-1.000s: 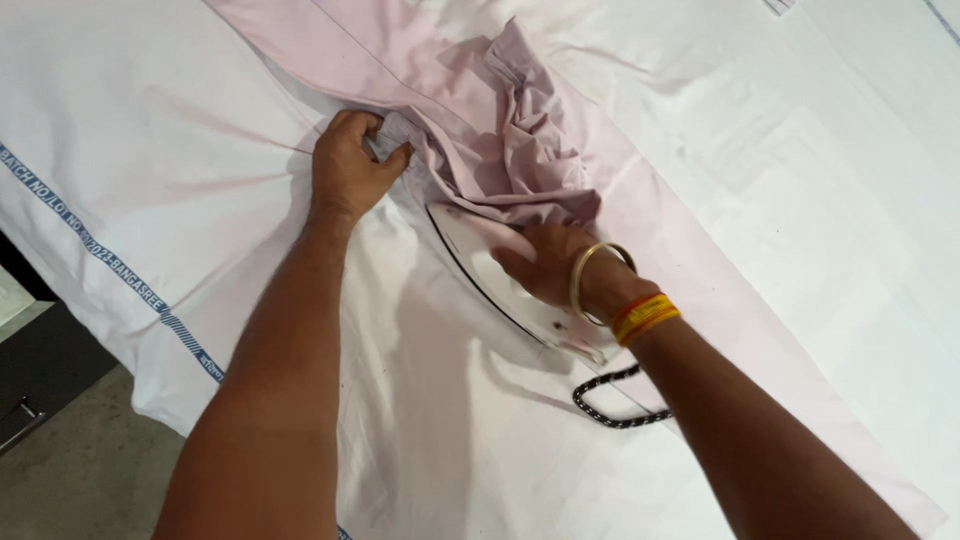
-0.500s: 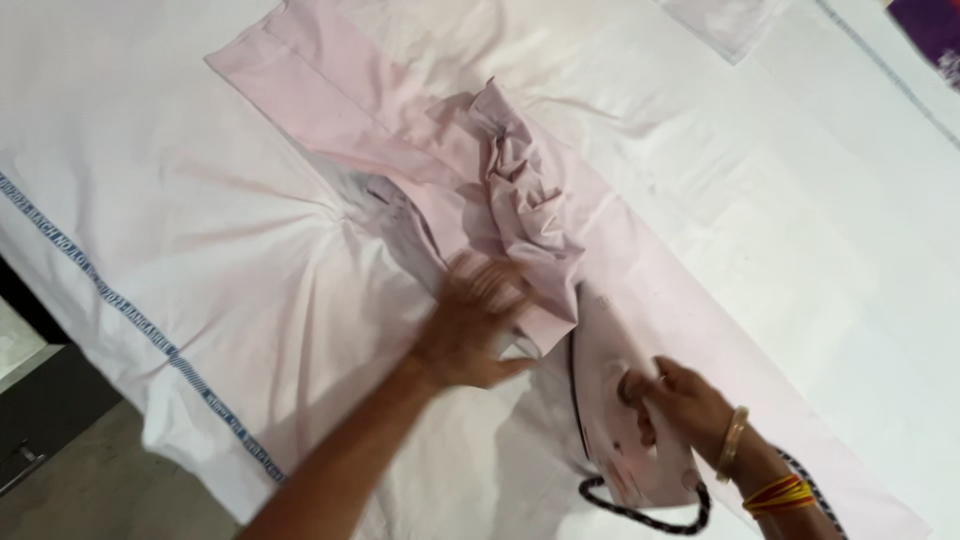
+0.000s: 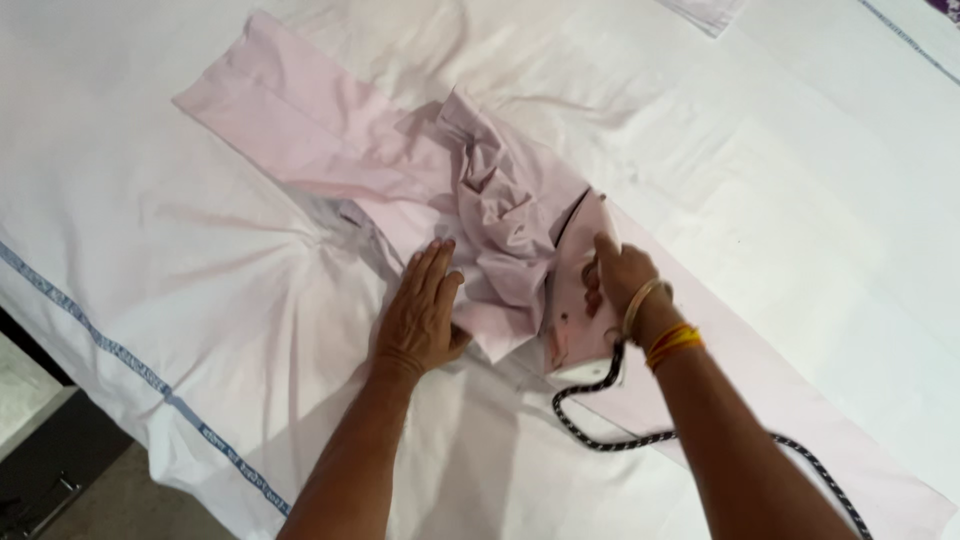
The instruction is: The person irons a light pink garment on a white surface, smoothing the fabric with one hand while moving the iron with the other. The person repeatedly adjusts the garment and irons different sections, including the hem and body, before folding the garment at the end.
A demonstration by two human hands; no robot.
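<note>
A pale pink cotton garment (image 3: 330, 150) lies across the middle of the desk, its long axis running from the far left corner down to the near right edge. Part of it is flat, part is bunched into a crumpled heap (image 3: 505, 205) at the centre. A white electric iron (image 3: 575, 300) sits on the fabric just right of that heap, its nose pointing away toward the far side. The right hand (image 3: 618, 275) is closed around the iron's handle, with a bangle and coloured threads at the wrist. The left hand (image 3: 422, 312) lies open and flat, fingers together, pressing the near edge of the heap just left of the iron — the two hands flank the crumpled part, and the iron is the nearer to it, touching its folds.

A black-and-white braided cord (image 3: 640, 440) trails from the iron's heel toward the near right. Beneath everything a white cloth with a blue printed border stripe (image 3: 150, 380) covers the desk (image 3: 850, 200).

The iron's soleplate is hidden, and the garment's near right end is cut off by the forearm — what kind of garment it is I cannot tell.
</note>
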